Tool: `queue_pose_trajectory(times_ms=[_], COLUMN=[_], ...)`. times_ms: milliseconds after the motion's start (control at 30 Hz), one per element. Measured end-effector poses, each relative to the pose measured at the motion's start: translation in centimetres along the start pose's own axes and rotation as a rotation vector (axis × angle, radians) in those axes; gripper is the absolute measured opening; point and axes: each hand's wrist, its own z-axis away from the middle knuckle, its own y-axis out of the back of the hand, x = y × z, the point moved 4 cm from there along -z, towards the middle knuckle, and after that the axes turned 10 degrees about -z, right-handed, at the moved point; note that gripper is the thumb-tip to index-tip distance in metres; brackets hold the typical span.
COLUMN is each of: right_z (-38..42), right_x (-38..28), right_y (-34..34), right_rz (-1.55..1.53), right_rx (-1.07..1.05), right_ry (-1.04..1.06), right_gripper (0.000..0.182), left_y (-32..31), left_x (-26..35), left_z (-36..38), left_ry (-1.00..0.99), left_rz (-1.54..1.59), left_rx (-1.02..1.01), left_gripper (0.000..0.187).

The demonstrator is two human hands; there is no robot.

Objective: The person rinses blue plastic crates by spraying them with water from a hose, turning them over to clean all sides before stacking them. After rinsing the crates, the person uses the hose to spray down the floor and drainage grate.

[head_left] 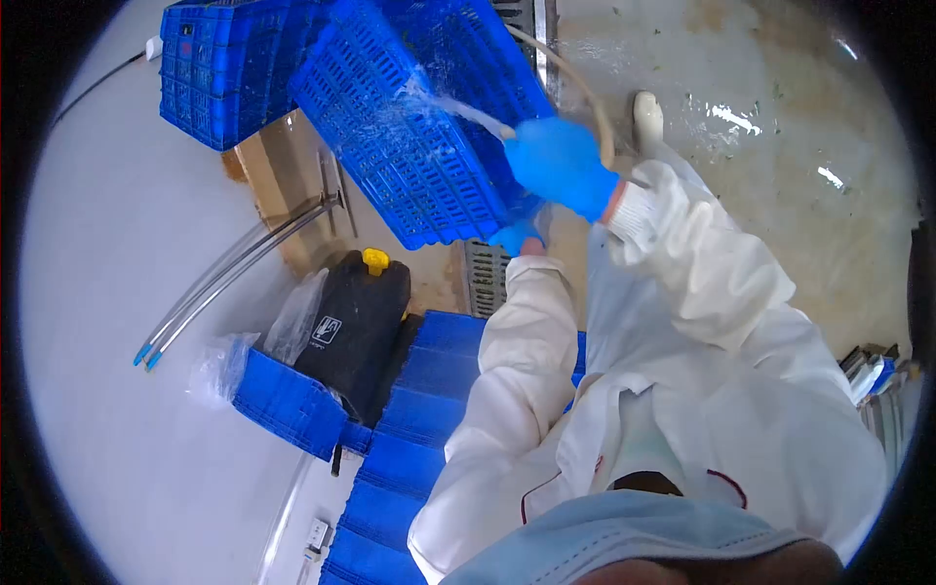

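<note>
My right hand (564, 168), in a blue glove, is closed around the end of a beige hose (591, 93). A white jet of water (458, 107) leaves the hose end and strikes a blue plastic crate (395, 127). The crate is tilted, its slotted side wet and its open inside facing right. At the crate's lower corner, my left hand (515, 237), also blue-gloved, grips the edge; part of its fingers is hidden.
More blue crates (229, 68) stand at the upper left. Below are a black container with a yellow cap (356, 322), a stack of blue crates (409, 419) and curved metal tubes (244, 263). A floor drain grate (485, 278) and wet floor (780, 195) lie nearby.
</note>
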Motion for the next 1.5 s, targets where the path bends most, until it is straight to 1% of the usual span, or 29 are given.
queue_pose_trajectory(times_ms=[33, 133, 167, 233, 267, 333, 367, 467, 533, 567, 600, 667, 733, 767, 800, 833, 900, 967, 1033, 1133, 1167, 1233, 1300, 1333, 1367, 1400, 1433, 1467, 1500], right_z=[-1.5, -6.4, -7.7, -9.6, -10.4, -11.0, -10.6, -8.1, -6.7, -6.5, -6.8, -7.3, -6.9, -6.6, -5.2, -3.3, -0.5, 0.7, 1.3, 1.3, 1.6, 2.2, 3.5, 4.2, 5.0, 5.8, 6.3, 6.7, 7.0], right_x=[-0.3, -1.0, -1.3, -2.3, -2.0, -2.3, -2.3, -2.1, -1.8, -2.2, -2.3, -2.2, -1.0, -0.4, -0.1, -0.1, 0.3, 0.0, -0.9, -2.7, -2.3, -0.3, 2.5, 4.2, 5.7, 7.4, 9.2, 10.9, 12.3], right_y=[0.0, 0.0, 0.2, 1.4, 1.3, 1.1, 0.9, 0.5, 0.2, 0.7, 0.8, 1.0, 0.2, -0.1, -0.7, -1.2, -2.1, -2.3, -1.8, -1.6, -2.1, -3.3, -3.8, -3.8, -3.6, -3.3, -3.1, -3.1, -3.0], right_rz=[-0.092, -0.196, -0.195, -0.192, -0.174, -0.14, -0.129, -0.109, -0.112, -0.057, -0.078, -0.12, -0.053, -0.016, 0.001, 0.018, 0.028, 0.03, 0.026, 0.004, 0.036, 0.103, 0.149, 0.171, 0.271, 0.272, 0.271, 0.27, 0.305], right_rx=[-0.006, 0.173, 0.196, 0.24, 0.26, 0.298, 0.255, 0.151, 0.11, 0.126, 0.167, 0.253, 0.151, 0.099, 0.028, -0.042, -0.087, -0.084, -0.03, -0.018, -0.052, -0.122, -0.178, -0.206, -0.281, -0.291, -0.303, -0.321, -0.339], right_ry=[-0.04, -0.101, -0.097, -0.091, -0.045, 0.045, 0.004, -0.081, -0.093, -0.042, -0.029, -0.004, -0.062, -0.086, -0.043, 0.0, 0.02, 0.031, 0.034, 0.112, 0.113, 0.109, 0.043, 0.011, 0.033, 0.02, 0.006, -0.005, 0.028], right_gripper=[0.04, 0.04, 0.04, 0.041, 0.041, 0.041, 0.039, 0.035, 0.036, 0.037, 0.037, 0.038, 0.038, 0.038, 0.038, 0.039, 0.039, 0.039, 0.039, 0.04, 0.039, 0.039, 0.038, 0.038, 0.038, 0.038, 0.038, 0.037, 0.037], left_y=[0.2, 1.2, 2.2, 3.1, 3.2, 3.7, 3.9, 2.7, 2.1, 1.8, 1.7, -1.2, -3.2, -3.1, -3.0, -2.4, 1.0, -3.1, -4.0, -5.6, -9.1, -11.6, -11.3, -8.3, -5.2, -11.7, -7.9, -4.9, -10.4], left_x=[0.8, 2.0, 1.9, 2.4, 2.6, 2.6, 2.5, 2.6, 2.3, 2.1, 1.9, 2.2, 1.7, 0.7, -0.4, -2.0, -5.5, -5.3, -6.0, -7.8, -7.7, -9.0, -12.4, -14.9, -17.5, -19.9, -22.9, -26.4, -31.0], left_z=[0.1, 0.4, 0.4, 0.8, 1.1, 1.7, 1.9, 1.4, 1.2, 1.2, 1.0, -0.4, -0.7, -0.2, 0.4, 1.9, 5.7, 4.4, 5.2, 5.8, 4.1, 4.0, 5.6, 8.5, 11.1, 7.2, 10.0, 11.4, 7.0], left_ry=[-0.019, -0.072, -0.012, -0.025, -0.031, -0.03, -0.028, -0.141, -0.098, -0.078, -0.034, 0.052, -0.024, 0.068, 0.157, 0.365, 0.572, 0.561, 0.548, 0.514, 0.488, 0.42, 0.332, 0.403, 0.475, 0.381, 0.479, 0.532, 0.351], left_rz=[-0.025, -0.105, 0.03, -0.037, -0.072, -0.042, -0.029, -0.088, -0.118, -0.134, -0.119, -0.09, -0.239, -0.01, 0.222, 0.754, 1.226, 1.311, 1.342, 1.37, 1.413, 1.52, 1.644, 1.746, 1.836, 1.709, 1.718, 1.411, 1.215], left_rx=[-0.002, -0.011, -0.084, -0.118, -0.138, -0.042, 0.006, -0.106, -0.087, -0.078, -0.004, 0.147, 0.324, 0.329, 0.357, 0.281, -0.053, 0.184, 0.282, 0.261, 0.284, 0.377, 0.515, 0.312, 0.101, 0.41, 0.14, 0.053, 0.283], left_gripper=[0.038, 0.039, 0.038, 0.037, 0.037, 0.036, 0.036, 0.037, 0.037, 0.038, 0.037, 0.038, 0.046, 0.051, 0.056, 0.061, 0.075, 0.075, 0.073, 0.07, 0.068, 0.061, 0.052, 0.044, 0.037, 0.027, 0.026, 0.024, 0.024])
